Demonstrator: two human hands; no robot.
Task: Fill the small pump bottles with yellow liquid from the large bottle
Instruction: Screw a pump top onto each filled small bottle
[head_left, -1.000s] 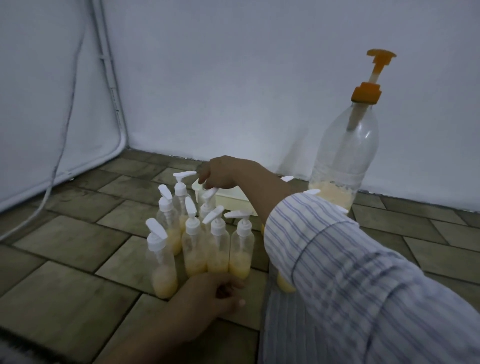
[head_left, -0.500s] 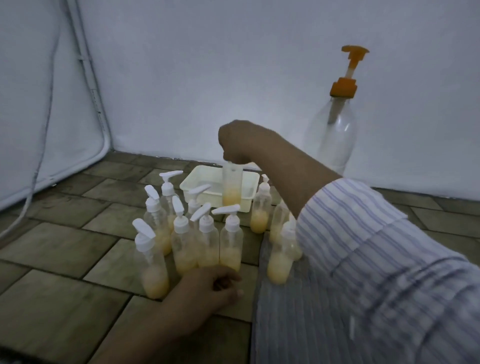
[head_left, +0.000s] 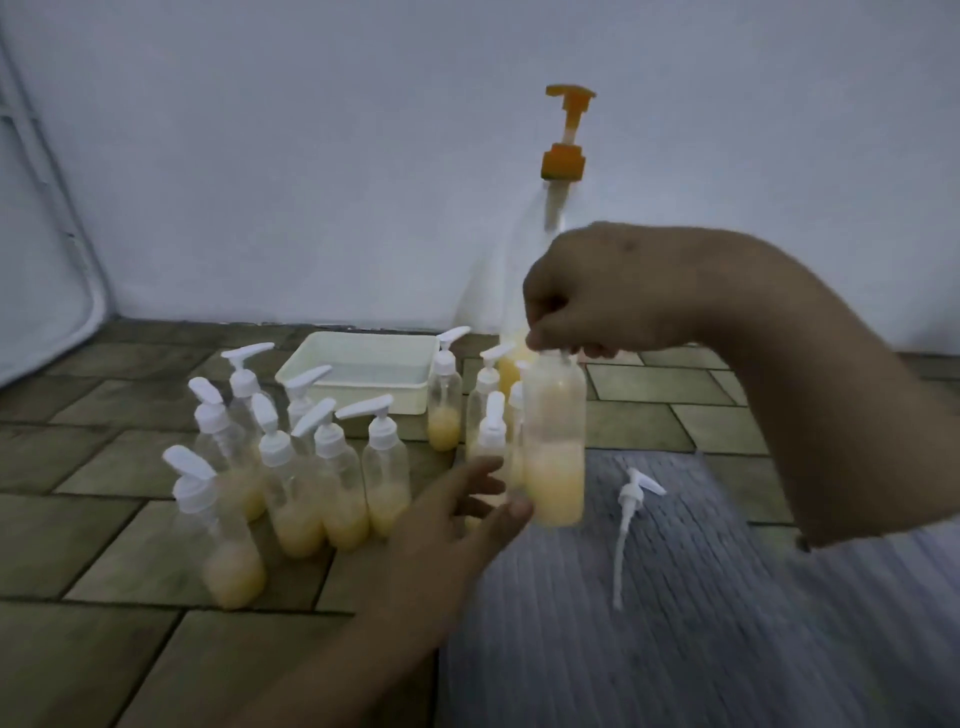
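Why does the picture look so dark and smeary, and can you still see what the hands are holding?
Head view: dim, greyish light. The right hand and the striped cloth are smeared by motion. The right hand pinches the top of a small bottle; the left hand reaches toward its base, holding nothing. The large bottle blends into the wall.

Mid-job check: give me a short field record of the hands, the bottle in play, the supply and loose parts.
right hand: grips the uncapped small clear bottle by its neck
bottle fill: yellow liquid in lower part
left hand: open, fingers reaching at bottle base
loose white pump head: lying on grey striped cloth
large orange-pump bottle: upright behind
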